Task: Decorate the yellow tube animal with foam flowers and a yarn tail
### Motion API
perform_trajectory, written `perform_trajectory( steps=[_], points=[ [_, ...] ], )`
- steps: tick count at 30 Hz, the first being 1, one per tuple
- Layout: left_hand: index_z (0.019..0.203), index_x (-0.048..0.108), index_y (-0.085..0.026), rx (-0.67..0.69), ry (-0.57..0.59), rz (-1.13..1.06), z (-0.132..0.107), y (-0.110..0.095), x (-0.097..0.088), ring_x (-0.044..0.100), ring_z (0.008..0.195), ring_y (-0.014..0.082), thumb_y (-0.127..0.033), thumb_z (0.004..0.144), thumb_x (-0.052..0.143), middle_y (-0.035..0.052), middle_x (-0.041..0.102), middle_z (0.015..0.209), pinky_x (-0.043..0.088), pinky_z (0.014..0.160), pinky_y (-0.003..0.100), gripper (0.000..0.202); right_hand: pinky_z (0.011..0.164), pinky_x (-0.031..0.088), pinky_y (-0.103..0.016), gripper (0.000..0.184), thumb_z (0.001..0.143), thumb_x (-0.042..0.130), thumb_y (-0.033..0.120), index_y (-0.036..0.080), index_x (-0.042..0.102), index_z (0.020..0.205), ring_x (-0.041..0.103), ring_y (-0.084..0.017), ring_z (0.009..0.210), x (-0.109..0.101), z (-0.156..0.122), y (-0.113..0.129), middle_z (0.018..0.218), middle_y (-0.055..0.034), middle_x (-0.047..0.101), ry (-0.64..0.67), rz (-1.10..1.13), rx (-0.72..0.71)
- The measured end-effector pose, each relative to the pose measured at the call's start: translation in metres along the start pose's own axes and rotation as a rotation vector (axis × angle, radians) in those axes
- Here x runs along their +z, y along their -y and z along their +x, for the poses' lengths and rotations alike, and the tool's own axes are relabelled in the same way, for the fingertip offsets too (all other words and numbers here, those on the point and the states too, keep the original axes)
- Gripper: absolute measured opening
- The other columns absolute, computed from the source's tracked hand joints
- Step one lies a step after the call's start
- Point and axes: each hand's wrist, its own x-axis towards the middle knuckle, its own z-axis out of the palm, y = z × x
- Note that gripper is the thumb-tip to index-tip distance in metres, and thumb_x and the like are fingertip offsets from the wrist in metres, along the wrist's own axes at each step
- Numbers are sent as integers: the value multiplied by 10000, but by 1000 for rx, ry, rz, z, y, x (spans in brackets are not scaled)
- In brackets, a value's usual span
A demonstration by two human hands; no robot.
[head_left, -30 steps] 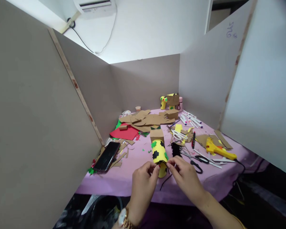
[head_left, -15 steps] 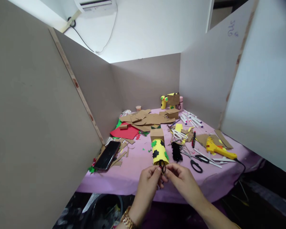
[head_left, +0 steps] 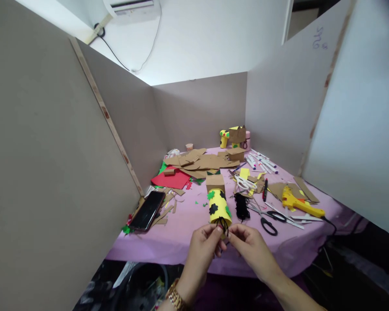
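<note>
My left hand and my right hand meet over the near edge of the table, each pinching a short length of black yarn looped between them. Just behind the fingertips lies a yellow paper tube with green and black flower shapes and a brown cardboard end. A small bundle of black yarn rests right of the tube.
The pink-covered table carries a black phone at the left, red paper, cardboard scraps, markers, black-handled scissors and a yellow glue gun. Grey partition boards wall in three sides.
Both hands drew together and slightly toward me, gathering the black yarn into a small loop at the tube's near end. The view shifted a little.
</note>
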Motion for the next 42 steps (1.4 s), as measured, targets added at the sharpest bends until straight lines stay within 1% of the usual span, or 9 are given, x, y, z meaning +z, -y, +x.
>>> perform_trajectory(
  steps=[5, 9, 14, 19, 24, 28, 34, 38, 42],
  points=[
    [619, 554, -139, -1, -4, -36, 5, 0, 4, 312, 348, 38, -479, 672, 617, -70, 441, 408, 202, 382, 187, 349, 542, 390, -237, 245, 762, 603, 375, 156, 626, 655, 518, -140, 570, -2, -2, 6, 598, -7, 595, 55, -2, -42],
    [629, 535, -146, -22, 1, -40, 5, 5, 2, 307, 346, 38, -492, 692, 592, -60, 466, 422, 191, 377, 185, 357, 413, 311, -207, 325, 811, 534, 474, 161, 603, 756, 428, -85, 420, -7, -2, 0, 563, 37, 509, -16, 54, 12],
    [622, 527, -149, -26, 13, -18, 2, 6, 1, 332, 350, 42, -500, 696, 586, -45, 499, 452, 204, 385, 185, 364, 380, 251, -196, 435, 843, 466, 526, 164, 513, 607, 376, -58, 369, 0, 1, -2, 496, 47, 469, -23, 118, 25],
    [610, 548, -148, 54, 43, 186, 0, 6, 2, 377, 371, 73, -487, 761, 497, -25, 506, 464, 267, 400, 202, 374, 352, 187, -193, 411, 808, 521, 535, 157, 561, 652, 287, -51, 346, 10, 5, 2, 425, 84, 378, 19, 187, 49],
    [644, 580, -165, 253, -33, 528, -9, 6, 6, 517, 502, 130, -332, 849, 419, 20, 582, 551, 351, 502, 223, 310, 442, 350, -216, 401, 731, 604, 543, 162, 567, 611, 451, -99, 446, 13, 8, 5, 482, 54, 479, 68, 248, 33],
    [743, 622, -189, 353, -13, 759, -20, 3, 4, 568, 551, 142, -235, 860, 402, 22, 636, 615, 363, 546, 224, 253, 486, 364, -219, 369, 725, 633, 495, 152, 588, 599, 459, -102, 497, 11, 8, 6, 521, 41, 509, 52, 251, 30],
    [1054, 607, -194, 328, -171, 753, -22, 3, -12, 590, 550, 150, -288, 885, 379, 14, 654, 611, 387, 546, 221, 299, 477, 317, -200, 320, 747, 641, 446, 133, 654, 683, 384, -76, 497, 10, 7, 7, 541, 39, 505, 22, 239, 48],
    [1080, 602, -169, 311, -134, 717, -18, 8, -13, 580, 525, 151, -300, 881, 379, 15, 638, 576, 397, 538, 227, 326, 426, 272, -200, 332, 745, 638, 461, 137, 647, 677, 337, -64, 451, 10, 5, 9, 533, 39, 500, 11, 221, 59],
    [1034, 598, -138, 222, -80, 508, -11, 12, -6, 499, 411, 124, -373, 861, 404, -4, 591, 522, 369, 444, 217, 350, 406, 273, -206, 349, 746, 622, 485, 149, 626, 654, 344, -69, 411, 10, 5, 9, 487, 43, 490, 18, 188, 56]
  ],
)
